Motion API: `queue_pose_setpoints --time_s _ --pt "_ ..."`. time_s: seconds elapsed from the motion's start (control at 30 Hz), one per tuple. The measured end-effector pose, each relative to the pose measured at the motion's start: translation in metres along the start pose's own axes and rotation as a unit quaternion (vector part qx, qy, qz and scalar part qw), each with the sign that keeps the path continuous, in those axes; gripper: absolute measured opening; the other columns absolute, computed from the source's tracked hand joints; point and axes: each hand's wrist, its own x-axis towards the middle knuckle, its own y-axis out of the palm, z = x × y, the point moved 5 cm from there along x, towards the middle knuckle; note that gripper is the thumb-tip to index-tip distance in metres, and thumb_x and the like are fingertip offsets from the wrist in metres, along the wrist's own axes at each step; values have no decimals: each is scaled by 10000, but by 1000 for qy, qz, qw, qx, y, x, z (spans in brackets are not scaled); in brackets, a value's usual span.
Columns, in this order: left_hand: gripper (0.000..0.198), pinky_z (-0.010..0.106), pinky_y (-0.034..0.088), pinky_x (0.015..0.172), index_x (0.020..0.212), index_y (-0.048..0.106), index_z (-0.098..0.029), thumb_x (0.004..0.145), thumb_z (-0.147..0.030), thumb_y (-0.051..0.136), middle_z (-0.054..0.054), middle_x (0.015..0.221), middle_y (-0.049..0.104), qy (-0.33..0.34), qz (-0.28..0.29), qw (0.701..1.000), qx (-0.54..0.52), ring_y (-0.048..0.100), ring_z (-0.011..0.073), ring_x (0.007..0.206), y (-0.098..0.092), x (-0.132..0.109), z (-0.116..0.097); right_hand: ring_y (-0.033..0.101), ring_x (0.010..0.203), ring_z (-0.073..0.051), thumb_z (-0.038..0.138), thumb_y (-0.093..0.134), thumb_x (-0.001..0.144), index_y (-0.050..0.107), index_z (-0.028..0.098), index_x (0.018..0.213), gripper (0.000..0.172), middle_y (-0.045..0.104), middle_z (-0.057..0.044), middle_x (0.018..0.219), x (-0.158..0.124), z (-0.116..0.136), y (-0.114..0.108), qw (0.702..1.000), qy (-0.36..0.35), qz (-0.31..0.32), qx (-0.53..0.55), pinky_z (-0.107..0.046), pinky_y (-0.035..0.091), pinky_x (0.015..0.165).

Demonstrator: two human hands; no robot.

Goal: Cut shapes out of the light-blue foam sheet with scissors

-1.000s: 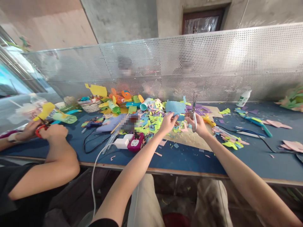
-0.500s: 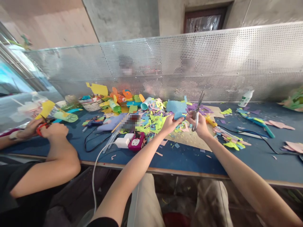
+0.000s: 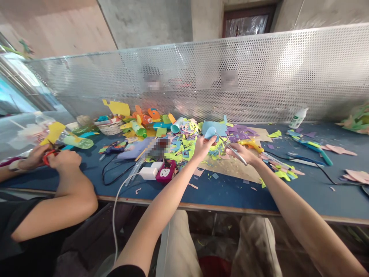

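My left hand (image 3: 203, 147) is closed on a small light-blue piece of paper (image 3: 210, 132) with a rounded edge, held up over the scrap pile. In my right hand (image 3: 245, 152) is a pair of scissors (image 3: 236, 153), its blades pointing left toward the paper and the tips close to its right edge. Whether the blades touch the paper I cannot tell. A larger light-blue paper sheet (image 3: 220, 127) lies just behind. Under and around my hands spread green, purple and pink paper scraps (image 3: 188, 148) and a brown sheet (image 3: 233, 169).
At the left a co-worker's hands (image 3: 65, 158) hold red-handled scissors (image 3: 47, 157) and yellow paper (image 3: 54, 131). A purple power socket (image 3: 166, 172) with white plugs stands left of my forearm. Also here are a yellow glue gun (image 3: 250, 145), a white bottle (image 3: 299, 117) and a perforated metal screen (image 3: 187, 84).
The scissors have swung from pointing up to pointing left, toward the paper. My left hand has turned the blue piece upward, so its rounded edge now shows.
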Motion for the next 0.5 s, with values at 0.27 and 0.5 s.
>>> queue_pose_setpoints --time_s 0.27,0.5 --pt "375 283 505 623 764 665 -141 809 -513 655 96 733 717 13 15 1000 17 683 183 680 4 -6 -11 432 587 -148 748 443 839 453 212 684 558 467 8 633 -5 9 9 999 -2 16 43 -292 356 553" --pt "365 272 498 617 787 683 -140 810 -503 652 80 705 707 22 24 999 41 669 165 655 4 -6 -10 460 623 -172 754 481 809 510 204 744 555 519 -13 685 -3 8 8 999 -1 10 47 -313 397 585"
